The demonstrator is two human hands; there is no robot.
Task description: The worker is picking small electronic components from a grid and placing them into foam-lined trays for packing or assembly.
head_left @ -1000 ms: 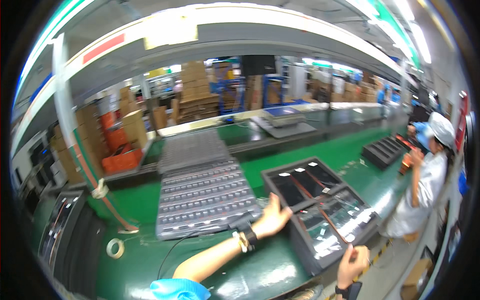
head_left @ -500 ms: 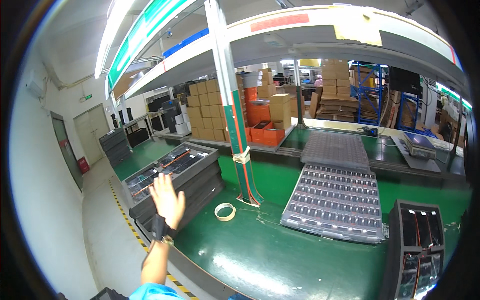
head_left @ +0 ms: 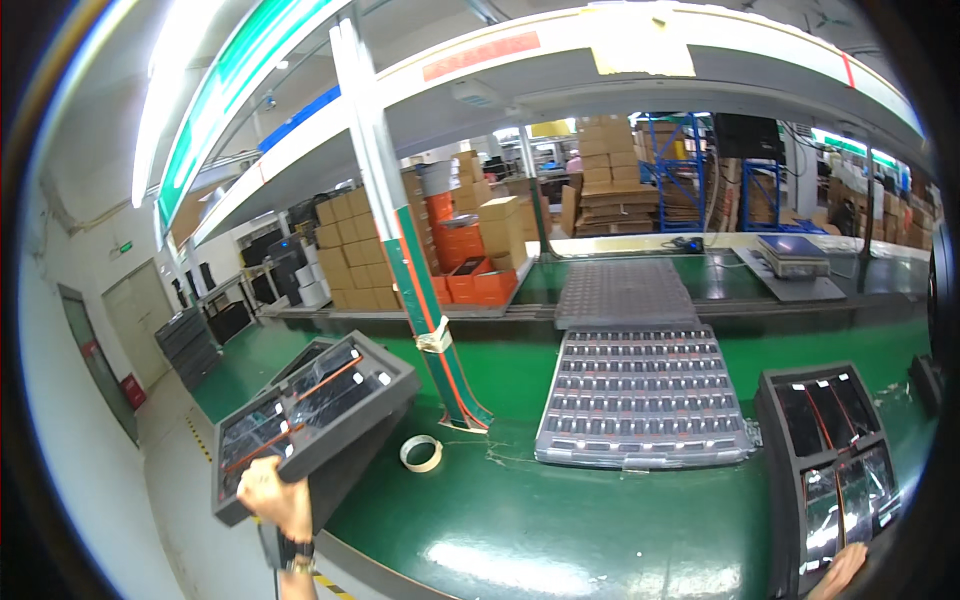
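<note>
My left hand (head_left: pixel 277 497) is closed round the near edge of a dark grey foam tray (head_left: pixel 400 385) at the left. Inside the tray lie black flat parts in clear wrap, with orange strips and white tabs. The tray is tilted and turned against the dark foam (head_left: pixel 365 455) beneath it. At the lower right, my right hand (head_left: pixel 842 572) is only partly in view, over the near end of another foam tray (head_left: pixel 768 400) with similar wrapped black parts. Its fingers are cut off and foreshortened, so its grip is unclear.
A clear blister tray (head_left: pixel 640 450) with rows of small dark parts stands mid-bench, another translucent tray (head_left: pixel 625 290) behind it. A tape roll (head_left: pixel 421 454) lies by the metal post (head_left: pixel 425 310). Farther back are a scale (head_left: pixel 795 258), cartons (head_left: pixel 350 255) and orange boxes (head_left: pixel 495 287).
My left hand went from open above the left tray to gripping its near edge; that tray is now turned and tilted. My right hand has come in at the lower right. The view shifted right.
</note>
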